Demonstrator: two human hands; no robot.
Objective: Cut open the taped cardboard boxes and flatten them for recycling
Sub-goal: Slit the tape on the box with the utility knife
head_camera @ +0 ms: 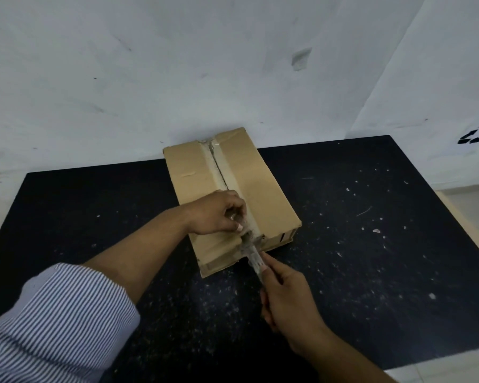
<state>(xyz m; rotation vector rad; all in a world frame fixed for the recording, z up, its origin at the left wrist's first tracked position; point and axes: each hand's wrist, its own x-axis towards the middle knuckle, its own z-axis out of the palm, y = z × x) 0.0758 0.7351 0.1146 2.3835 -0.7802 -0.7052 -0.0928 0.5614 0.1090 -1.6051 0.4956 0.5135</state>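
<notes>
one cardboard box lies flat on the one black table, its far end against the white wall and its centre seam split open. the left hand rests on the box top, fingers curled and pinching what looks like a bit of tape beside the seam. the right hand grips one strip of tape stretched from the box's near end; one striped sleeve shows.
</notes>
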